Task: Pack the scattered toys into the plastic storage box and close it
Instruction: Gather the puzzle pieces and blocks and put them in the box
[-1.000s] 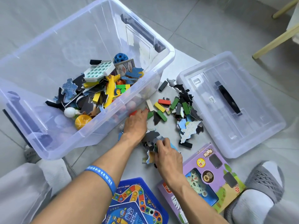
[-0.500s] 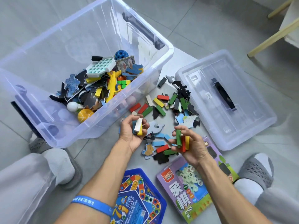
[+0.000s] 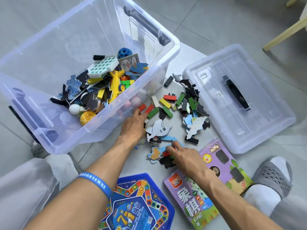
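left hand lies palm-down on the floor, fingers extended onto red and green wooden blocks beside the clear plastic storage box. right hand palm-down over scattered puzzle pieces; fingers curled, grasp cannot be told. clear lid lies apart.
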A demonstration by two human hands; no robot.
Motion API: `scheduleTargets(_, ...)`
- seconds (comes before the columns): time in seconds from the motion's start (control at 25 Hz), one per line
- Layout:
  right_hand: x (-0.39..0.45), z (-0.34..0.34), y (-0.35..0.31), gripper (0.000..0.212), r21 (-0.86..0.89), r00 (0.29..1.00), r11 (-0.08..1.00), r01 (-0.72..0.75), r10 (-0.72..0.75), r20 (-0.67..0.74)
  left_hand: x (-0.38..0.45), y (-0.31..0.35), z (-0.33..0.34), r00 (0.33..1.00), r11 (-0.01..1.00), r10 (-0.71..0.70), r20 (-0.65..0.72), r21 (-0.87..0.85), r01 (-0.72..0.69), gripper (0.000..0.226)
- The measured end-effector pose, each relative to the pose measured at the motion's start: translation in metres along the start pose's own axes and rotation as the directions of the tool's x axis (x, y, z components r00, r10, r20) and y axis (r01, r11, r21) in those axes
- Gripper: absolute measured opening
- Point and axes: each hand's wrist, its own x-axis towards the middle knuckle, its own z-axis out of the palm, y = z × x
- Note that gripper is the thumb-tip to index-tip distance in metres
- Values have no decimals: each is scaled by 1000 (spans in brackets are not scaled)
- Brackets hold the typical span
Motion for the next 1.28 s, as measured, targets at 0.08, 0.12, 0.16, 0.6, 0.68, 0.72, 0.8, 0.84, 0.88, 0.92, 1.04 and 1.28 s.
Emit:
scheduleTargets(0.08, -1, 5, 0, 29, 9, 998, 999, -39, 39, -39, -4, 4, -3, 1000, 999, -21, 13, 29, 20, 49)
scheduleTargets(0.12, -2, 6, 0, 27, 25, 997, 998, -53, 54, -49, -9, 4, -5, 999, 999, -28, 30, 44, 27, 47)
scheduleTargets(0.16, -2, 6, -2, 23, 41, 996, 997, -62, 64, -58, -15, 3, -6, 998, 997, -32, 60, 68, 28, 49)
scheduleTargets(0.6, 4, -13, -11, 33, 975, 854, -99, -197, 472, 220, -30, -6, 10, 997, 993, -75, 8, 95, 74, 47)
scheduleTargets(0.68, 4, -20, -15, 37, 875, 884, -467, -130, 345, 316, -27, -7, 10, 997, 994, -80, 3, 70, 79, 51)
scheduleTargets(0.72, 3, -22, -17, 42, 818, 903, -565, -110, 287, 319, -26, -8, 10, 996, 994, -90, -5, 69, 90, 49)
scheduleTargets(0.8, 2, -24, -21, 52, 723, 930, -687, -73, 215, 298, -26, -8, 9, 995, 992, -102, -12, 74, 103, 41)
scheduleTargets(0.84, 2, -25, -23, 56, 683, 936, -728, -62, 195, 293, -26, -8, 9, 994, 991, -106, -3, 76, 106, 39)
scheduleTargets(0.88, 1, -27, -26, 59, 652, 939, -756, -62, 177, 295, -26, -9, 10, 994, 991, -110, 4, 74, 109, 38)
scheduleTargets(0.92, 1, -28, -27, 61, 630, 941, -774, -67, 161, 299, -26, -10, 10, 994, 992, -110, 7, 67, 110, 38)
scheduleTargets(1.04, 1, -34, -27, 54, 605, 941, -794, -63, 156, 301, -26, -6, 8, 996, 995, -93, 14, 48, 92, 29)
scheduleTargets(1.28, 8, -54, -30, 30, 669, 922, -739, -74, 205, 328, -31, -2, 7, 954, 868, -299, 37, -406, 287, 18)
